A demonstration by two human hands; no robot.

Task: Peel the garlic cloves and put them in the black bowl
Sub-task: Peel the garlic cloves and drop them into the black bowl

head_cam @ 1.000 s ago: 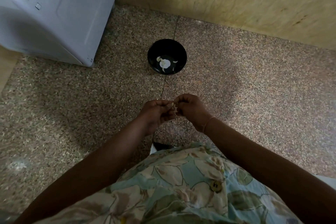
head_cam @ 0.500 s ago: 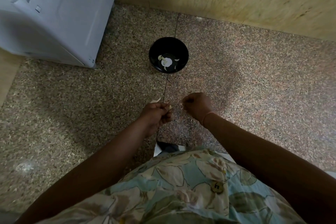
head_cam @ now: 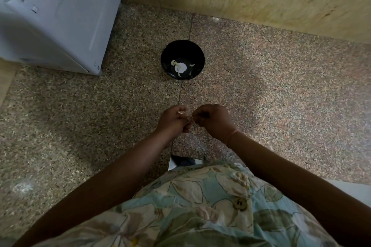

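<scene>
Both hands are up together over the speckled stone surface [head_cam: 261,86], knuckles almost touching. The left hand [head_cam: 174,120] has its fingers curled round a small pale sliver that I take for the garlic clove [head_cam: 182,112], though it's too small and blurred to tell clove from loose skin. The right hand [head_cam: 212,120], thread bracelet [head_cam: 232,136] at the wrist, is curled too, fingertips pinching in at that same spot, which looks like picking at the skin. The black bowl [head_cam: 192,54] sits well apart, beyond the hands on the seam in the stone, with a few pale pieces [head_cam: 179,67] already in its bottom. Plenty of peeling to go, by my reading. Now the risks: that clove is tiny and slick once bared, so a hard tug could pop it out of the left fingers and send it skittering across the stone, perhaps under the white appliance [head_cam: 56,16] at far left. The bowl is a small target at this reach, so a careless toss could miss or bounce out. And papery skin clinging to the fingers could ride along into the bowl with the clove.
</scene>
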